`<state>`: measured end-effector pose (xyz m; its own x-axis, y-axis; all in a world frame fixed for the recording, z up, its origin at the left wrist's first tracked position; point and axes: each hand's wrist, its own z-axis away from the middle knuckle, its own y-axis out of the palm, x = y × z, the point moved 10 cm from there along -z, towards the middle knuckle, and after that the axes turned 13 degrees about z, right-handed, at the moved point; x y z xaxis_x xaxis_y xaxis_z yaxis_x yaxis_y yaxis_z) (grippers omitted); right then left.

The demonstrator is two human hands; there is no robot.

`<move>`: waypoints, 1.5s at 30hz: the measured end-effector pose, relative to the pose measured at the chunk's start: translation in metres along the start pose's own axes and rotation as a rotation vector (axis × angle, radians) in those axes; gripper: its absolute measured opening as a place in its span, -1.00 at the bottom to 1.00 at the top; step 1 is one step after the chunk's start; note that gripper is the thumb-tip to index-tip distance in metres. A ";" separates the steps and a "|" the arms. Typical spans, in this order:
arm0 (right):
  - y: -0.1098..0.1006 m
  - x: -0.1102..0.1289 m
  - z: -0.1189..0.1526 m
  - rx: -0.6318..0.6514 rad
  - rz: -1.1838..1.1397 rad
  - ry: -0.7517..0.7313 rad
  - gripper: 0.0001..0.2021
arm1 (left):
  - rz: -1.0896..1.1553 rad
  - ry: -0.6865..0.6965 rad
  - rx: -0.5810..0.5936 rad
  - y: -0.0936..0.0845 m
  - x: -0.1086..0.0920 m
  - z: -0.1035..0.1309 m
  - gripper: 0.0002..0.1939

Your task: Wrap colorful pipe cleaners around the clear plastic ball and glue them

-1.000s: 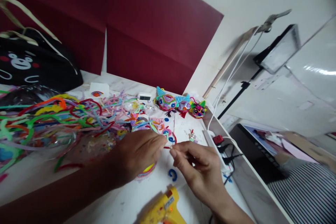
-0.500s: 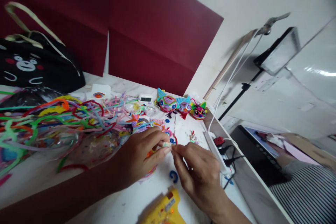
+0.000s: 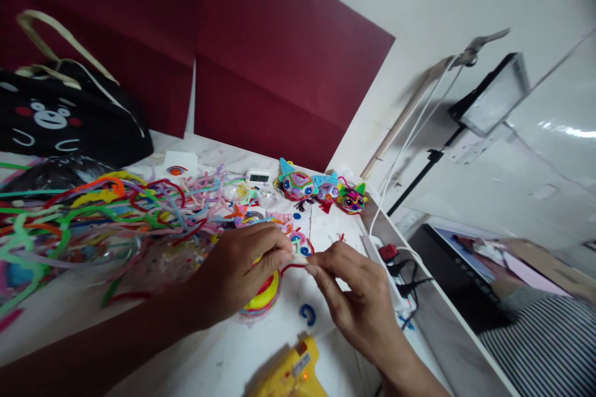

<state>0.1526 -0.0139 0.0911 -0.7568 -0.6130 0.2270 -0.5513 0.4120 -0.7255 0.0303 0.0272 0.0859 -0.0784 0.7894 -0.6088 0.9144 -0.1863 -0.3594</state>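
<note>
My left hand (image 3: 254, 267) pinches a small pale green-white fuzzy piece (image 3: 301, 258), which looks like a short bit of pipe cleaner. On its other end are the closed fingertips of my right hand (image 3: 356, 288). Below and partly behind my left hand is a round craft piece (image 3: 261, 304) wound in yellow, red and pink; the hand hides much of it. A red strand (image 3: 292, 267) curves out behind the fingers. On the white table under my right hand lies a curled blue pipe cleaner (image 3: 308, 314). A yellow glue gun (image 3: 293, 369) rests at the front edge.
A tangle of coloured pipe cleaners (image 3: 112, 198) covers the left side. Finished animal-face ornaments (image 3: 298, 186) sit at the back near a small digital display (image 3: 258, 177). A power strip (image 3: 395, 279) with plugs lines the right edge. A black bag (image 3: 69, 115) stands back left.
My hands have spread slightly apart, so more of the pale piece shows between them. My left hand has shifted up and left, uncovering the yellow-and-red round piece and the red strand.
</note>
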 end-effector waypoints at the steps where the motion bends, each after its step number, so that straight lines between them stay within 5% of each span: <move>1: -0.001 -0.001 0.000 0.001 -0.013 0.006 -0.87 | 0.016 -0.031 0.002 0.000 0.001 -0.001 -0.80; 9: 0.002 -0.022 -0.005 0.116 -0.109 0.116 -0.86 | -0.002 -0.105 -0.067 -0.015 0.011 -0.004 -0.82; 14: 0.002 -0.027 -0.006 0.051 0.084 0.099 -0.85 | 0.020 -0.130 -0.040 -0.011 0.019 -0.003 -0.79; 25: 0.010 -0.073 -0.004 0.210 -0.007 0.293 -0.84 | 0.272 -0.394 -0.167 -0.030 0.074 0.000 -0.82; 45: 0.018 -0.098 0.005 0.255 -0.250 0.422 -0.75 | 0.399 -0.612 -0.340 -0.044 0.103 0.006 -0.80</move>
<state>0.2185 0.0501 0.0525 -0.7175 -0.3258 0.6157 -0.6698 0.0799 -0.7382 -0.0204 0.1134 0.0350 0.1661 0.2222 -0.9607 0.9825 -0.1211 0.1419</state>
